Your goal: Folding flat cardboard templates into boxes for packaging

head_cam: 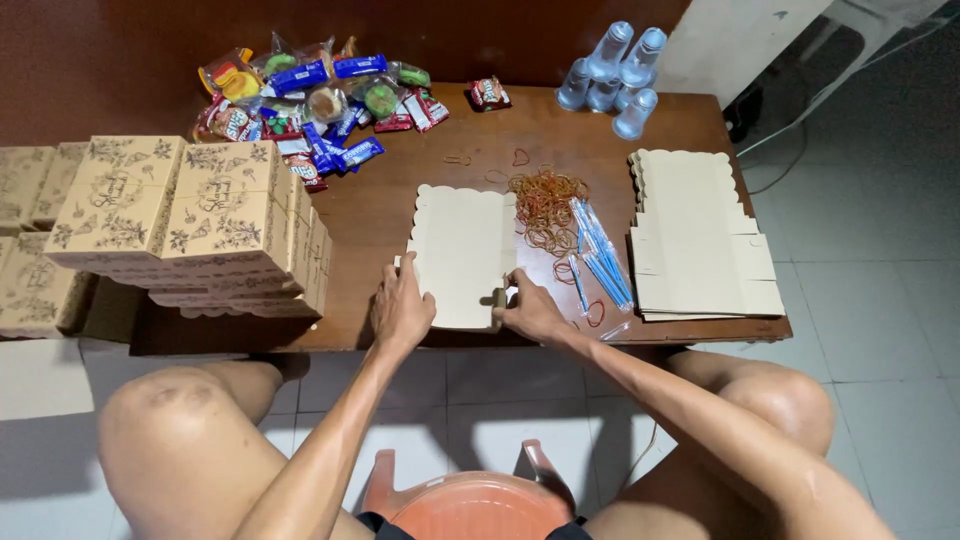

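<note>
- A flat cardboard box blank [462, 255], pale with a scalloped far edge, lies on the brown desk [520, 140] near its front edge; everything below is placed from this blank.
- The left hand [400, 310] presses on the blank's near left corner, fingers curled over the edge in a closed grip on the card.
- The right hand [530, 310] pinches the blank's near right corner, grip closed on a small flap or tab there.
- Just right of the blank lie a heap of rubber bands [545, 205] and a bundle of blue-wrapped straws [600, 255]; further right sits a stack of flat blanks [695, 235].
- Left of the blank stand finished printed boxes [185, 220]; beyond it, a pile of wrapped snacks [320, 100] and sealed water cups [615, 75].
- To fold well, in my judgement: keep the left hand flat as an anchor, crease along the scored line, and press both near corners evenly so the panel does not skew.
</note>
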